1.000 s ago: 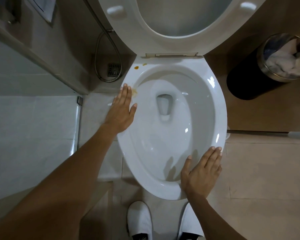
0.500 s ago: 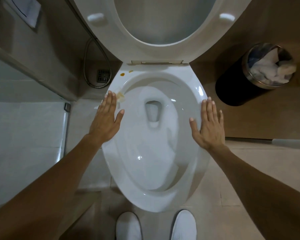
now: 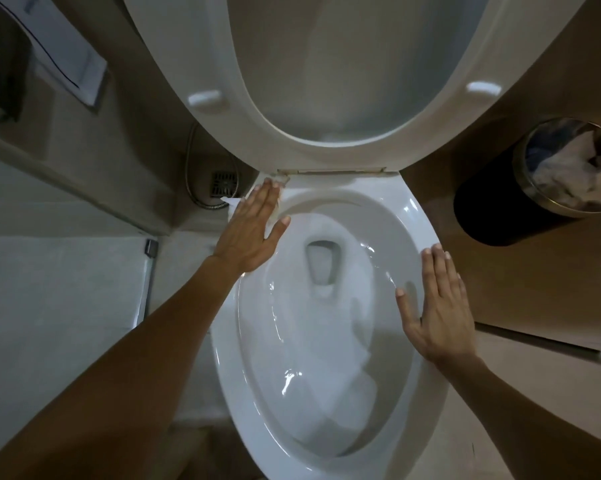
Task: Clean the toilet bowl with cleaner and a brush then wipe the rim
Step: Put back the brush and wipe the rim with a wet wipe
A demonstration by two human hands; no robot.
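Now we wipe the rim of the toilet bowl [image 3: 330, 341] with both hands flat, the raised seat [image 3: 257, 126] above.

We judge the rim [image 3: 410, 216], the bowl's glossy top edge, hard, fixed and slippery when wet, so it wants flat downward pressure, not a grip. Our left hand [image 3: 249, 232] lies at the rim's back-left corner near the hinge, fingers [image 3: 262, 195] straight and together, pressing a thin white tissue [image 3: 231, 202] whose edge peeks out beyond the palm. Our right hand [image 3: 437, 306] rests spread on the right rim, fingers extended, grasping nothing. A bin [image 3: 534, 188] stands well apart to the right.
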